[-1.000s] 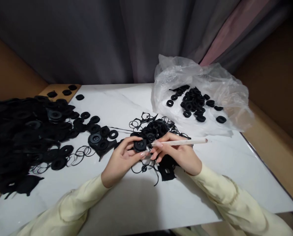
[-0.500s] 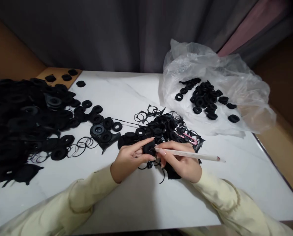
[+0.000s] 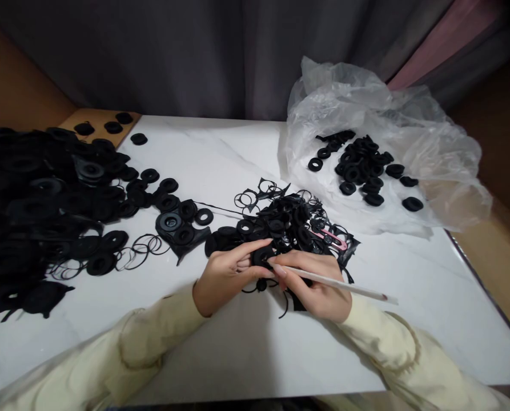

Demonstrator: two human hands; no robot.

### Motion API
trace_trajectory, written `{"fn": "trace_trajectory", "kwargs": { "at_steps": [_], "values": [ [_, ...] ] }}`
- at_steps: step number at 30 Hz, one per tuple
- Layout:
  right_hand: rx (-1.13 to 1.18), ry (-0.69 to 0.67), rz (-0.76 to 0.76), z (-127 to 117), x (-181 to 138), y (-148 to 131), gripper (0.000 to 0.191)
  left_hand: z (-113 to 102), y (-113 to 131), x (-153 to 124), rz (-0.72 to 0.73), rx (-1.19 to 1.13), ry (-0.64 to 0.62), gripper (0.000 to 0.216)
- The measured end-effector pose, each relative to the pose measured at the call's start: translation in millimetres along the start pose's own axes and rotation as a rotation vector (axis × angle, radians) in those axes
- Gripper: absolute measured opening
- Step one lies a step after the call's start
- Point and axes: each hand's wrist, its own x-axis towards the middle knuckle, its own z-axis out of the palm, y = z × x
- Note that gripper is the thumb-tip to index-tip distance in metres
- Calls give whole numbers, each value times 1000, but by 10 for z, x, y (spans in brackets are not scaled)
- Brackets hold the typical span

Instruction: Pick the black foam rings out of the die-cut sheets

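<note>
Between the thumb and fingers of my left hand (image 3: pixel 227 277) is a black rubber ring (image 3: pixel 261 256), its hole turned toward my right hand. My right hand (image 3: pixel 317 282) is closed round a slim white pen-like stick (image 3: pixel 344 287). The stick's near end sits at the ring's hole; its tip is hidden by my fingers. Just beyond both hands lies a heap of black rubber scraps and rings (image 3: pixel 280 220). A pink-handled tool (image 3: pixel 334 240) rests on the heap's right side, partly covered.
A large pile of black rubber rings (image 3: pixel 36 211) covers the left side of the white table (image 3: pixel 220 359). Thin black loops (image 3: pixel 145 251) lie beside it. At the back right, a clear plastic bag (image 3: pixel 434 137) has several black rings on it. A dark curtain (image 3: pixel 195 57) hangs behind.
The stick's far end has swung down toward me, and the ring has turned so its hole shows more. Both hands keep their grip. The view has shifted slightly.
</note>
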Motion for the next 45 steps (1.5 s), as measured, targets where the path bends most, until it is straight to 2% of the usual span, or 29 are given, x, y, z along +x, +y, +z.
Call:
{"fn": "trace_trajectory", "kwargs": {
  "at_steps": [9, 14, 18, 22, 28, 34, 41, 45],
  "values": [
    [-35, -13, -42, 21, -17, 20, 16, 3, -13, -2, 76, 76, 2, 39],
    [-137, -58, -134, 40, -35, 2, 19, 8, -7, -2, 186, 210, 66, 37],
    [-223, -78, -188, 56, -68, 24, 20, 12, 19, -12, 217, 306, 92, 36],
    [-321, -78, -262, 85, -119, 73, 24, 14, 46, -21, 195, 359, 95, 33],
    [-472, -178, -342, 104, -121, 48, 28, 29, 62, -21, 164, 393, 126, 30],
    [-642, -121, -414, 110, -102, 65, 29, 43, 75, -33, 158, 395, 131, 29],
    [-689, -71, -461, 124, -121, 81, 33, 53, 54, -48, 128, 352, 138, 32],
    [-743, -85, -498, 100, -119, 68, 28, 48, 67, -50, 121, 370, 140, 28]
  ]
}}
